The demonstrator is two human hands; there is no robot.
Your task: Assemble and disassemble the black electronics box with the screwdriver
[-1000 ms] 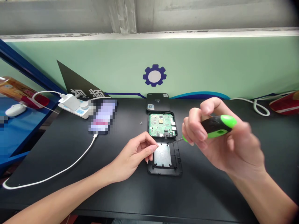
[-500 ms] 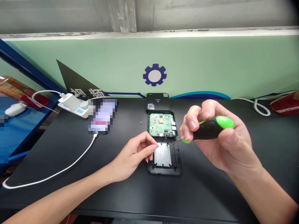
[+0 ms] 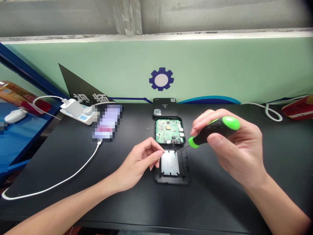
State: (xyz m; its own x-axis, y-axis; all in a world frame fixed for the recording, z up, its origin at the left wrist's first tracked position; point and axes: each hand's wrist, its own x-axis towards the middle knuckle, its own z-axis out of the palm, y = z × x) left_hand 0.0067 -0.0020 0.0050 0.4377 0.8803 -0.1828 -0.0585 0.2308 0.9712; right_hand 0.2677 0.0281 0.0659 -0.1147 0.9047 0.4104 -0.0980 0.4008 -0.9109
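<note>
My right hand [image 3: 232, 147] is closed around the black and green handle of a screwdriver [image 3: 215, 132]. The screwdriver slants down to the left, its tip at the upper right corner of a silver metal plate [image 3: 170, 163]. That plate lies in a black plastic cover [image 3: 172, 180] on the table. With thumb and index finger pinched together, my left hand [image 3: 144, 160] is at the plate's upper left corner; its other fingers curl beside the cover's left edge. Just behind the cover sits an open black case holding a green circuit board [image 3: 168, 130].
A closed black box [image 3: 165, 107] stands behind the open case. Small screws [image 3: 147, 129] lie left of the case. Further left are a phone [image 3: 107, 122], its white charging cable [image 3: 73, 178] and a power strip [image 3: 77, 111]. A red packet [image 3: 298, 108] is at the far right.
The fingers of my right hand have shifted around the handle, and the handle has tilted and moved slightly left. My left hand stays at the plate's corner.
</note>
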